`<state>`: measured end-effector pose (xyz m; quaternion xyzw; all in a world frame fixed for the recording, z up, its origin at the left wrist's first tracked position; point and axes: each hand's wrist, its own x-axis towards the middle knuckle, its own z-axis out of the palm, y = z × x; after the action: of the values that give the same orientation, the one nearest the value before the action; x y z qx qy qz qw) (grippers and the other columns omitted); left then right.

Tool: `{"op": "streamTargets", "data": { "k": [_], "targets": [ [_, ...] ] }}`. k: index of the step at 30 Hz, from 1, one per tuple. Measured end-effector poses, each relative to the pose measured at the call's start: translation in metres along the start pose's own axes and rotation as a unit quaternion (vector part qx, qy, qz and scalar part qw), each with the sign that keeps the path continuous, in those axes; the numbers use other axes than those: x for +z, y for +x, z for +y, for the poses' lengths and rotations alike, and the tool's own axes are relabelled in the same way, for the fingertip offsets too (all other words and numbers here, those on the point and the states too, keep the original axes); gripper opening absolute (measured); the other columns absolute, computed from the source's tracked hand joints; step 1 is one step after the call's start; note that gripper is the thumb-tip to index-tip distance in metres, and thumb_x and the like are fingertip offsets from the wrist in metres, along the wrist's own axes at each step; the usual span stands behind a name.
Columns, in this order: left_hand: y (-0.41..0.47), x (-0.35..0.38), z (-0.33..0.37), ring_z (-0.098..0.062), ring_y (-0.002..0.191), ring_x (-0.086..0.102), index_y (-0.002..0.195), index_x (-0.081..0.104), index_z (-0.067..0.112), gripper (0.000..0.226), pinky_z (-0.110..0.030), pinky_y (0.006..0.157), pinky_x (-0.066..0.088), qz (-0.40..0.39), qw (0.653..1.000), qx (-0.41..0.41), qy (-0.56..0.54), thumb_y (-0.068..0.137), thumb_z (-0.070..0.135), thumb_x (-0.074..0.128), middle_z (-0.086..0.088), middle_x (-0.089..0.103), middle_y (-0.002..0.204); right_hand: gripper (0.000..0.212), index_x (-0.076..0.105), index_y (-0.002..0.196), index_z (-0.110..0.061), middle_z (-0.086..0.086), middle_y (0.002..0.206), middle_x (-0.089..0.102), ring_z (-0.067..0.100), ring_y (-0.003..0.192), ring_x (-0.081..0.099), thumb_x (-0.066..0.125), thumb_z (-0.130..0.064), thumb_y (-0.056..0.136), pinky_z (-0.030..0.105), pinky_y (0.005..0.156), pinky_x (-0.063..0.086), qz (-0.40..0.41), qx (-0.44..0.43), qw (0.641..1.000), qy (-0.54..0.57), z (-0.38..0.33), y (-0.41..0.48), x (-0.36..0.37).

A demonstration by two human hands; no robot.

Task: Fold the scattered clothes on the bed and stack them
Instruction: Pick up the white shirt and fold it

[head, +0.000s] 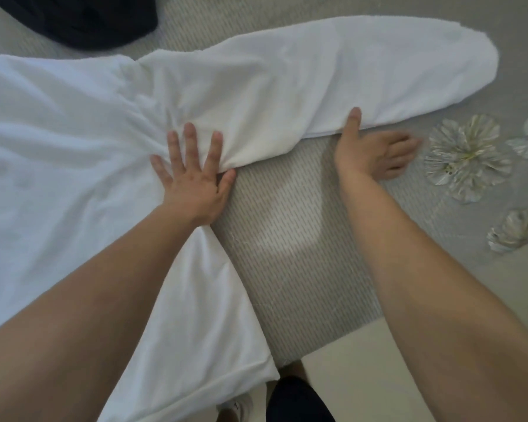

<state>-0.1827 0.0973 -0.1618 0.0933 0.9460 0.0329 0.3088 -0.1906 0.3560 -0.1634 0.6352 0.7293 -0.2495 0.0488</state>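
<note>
A white long-sleeved garment (73, 123) lies spread over the grey striped bed (293, 239), its long sleeve (333, 74) stretching to the upper right. My left hand (192, 175) presses flat on the fabric at the armpit, fingers straight and spread, thumb at the cloth's edge. My right hand (375, 150) lies flat on the bed just below the sleeve's lower edge, fingers straight and blurred, thumb resting up against the sleeve. The garment's hem hangs over the bed's near edge.
A dark navy garment (83, 19) lies bunched at the top left of the bed. Silvery flower-shaped decorations (467, 153) sit on the bedcover at the right. The pale floor (363, 376) and my dark-clad legs show below the bed's edge.
</note>
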Motion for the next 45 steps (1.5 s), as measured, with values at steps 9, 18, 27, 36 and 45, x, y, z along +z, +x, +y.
{"op": "streamTargets", "data": {
  "k": [9, 18, 27, 36, 45],
  "targets": [
    [0.004, -0.003, 0.002, -0.029, 0.141, -0.039, 0.15, -0.023, 0.044, 0.083, -0.064, 0.113, -0.017, -0.018, 1.0, 0.015, -0.01, 0.088, 0.08, 0.018, -0.001, -0.042, 0.154, 0.041, 0.062, 0.127, -0.005, 0.012, 0.12, 0.071, 0.028, 0.107, 0.07, 0.07, -0.013, 0.087, 0.036, 0.087, 0.059, -0.229, 0.079, 0.755, 0.609, -0.032, 0.018, -0.05],
    [-0.008, -0.045, -0.029, -0.016, 0.145, 0.031, 0.138, 0.056, 0.029, 0.044, -0.043, 0.12, 0.021, 0.063, 0.899, -0.015, -0.433, 0.098, 0.047, 0.054, 0.002, 0.039, 0.156, 0.039, 0.06, 0.117, -0.012, 0.011, 0.12, 0.069, 0.022, 0.107, 0.068, 0.063, -0.025, 0.08, 0.042, 0.096, 0.056, -0.211, -0.187, 0.851, 0.443, -0.094, -0.08, -0.062],
    [-0.103, -0.038, -0.268, -0.027, 0.123, 0.055, 0.136, 0.048, 0.015, 0.06, -0.044, 0.103, 0.042, 0.147, 0.379, -0.274, -0.872, 0.101, 0.057, 0.027, -0.013, 0.057, 0.134, 0.027, 0.062, 0.095, 0.003, 0.025, 0.1, 0.059, 0.04, 0.091, 0.059, 0.05, -0.02, 0.09, 0.033, 0.068, 0.04, -0.118, -0.613, 0.766, 0.152, -0.076, -0.335, 0.056],
    [-0.163, -0.007, -0.387, -0.025, 0.108, 0.069, 0.126, 0.064, 0.017, 0.09, -0.042, 0.093, 0.054, 0.167, 0.386, -0.253, -0.871, 0.077, 0.088, 0.037, -0.007, 0.072, 0.116, 0.044, 0.051, 0.142, -0.029, 0.008, 0.14, 0.049, 0.033, 0.122, 0.049, 0.045, -0.044, 0.101, 0.044, 0.097, 0.04, -0.303, -0.726, 0.572, -0.231, 0.02, -0.445, 0.157],
    [-0.133, 0.022, -0.389, -0.015, 0.085, 0.065, 0.08, 0.065, 0.025, 0.012, -0.028, 0.077, 0.055, 0.307, 0.57, -0.4, -0.648, 0.08, 0.018, 0.074, 0.015, 0.066, 0.083, 0.077, 0.003, 0.159, -0.037, 0.013, 0.166, -0.017, 0.04, 0.151, -0.018, 0.032, -0.068, 0.096, 0.059, 0.12, -0.008, -0.195, -0.59, 0.708, -0.335, 0.016, -0.372, 0.152]
  ]
}}
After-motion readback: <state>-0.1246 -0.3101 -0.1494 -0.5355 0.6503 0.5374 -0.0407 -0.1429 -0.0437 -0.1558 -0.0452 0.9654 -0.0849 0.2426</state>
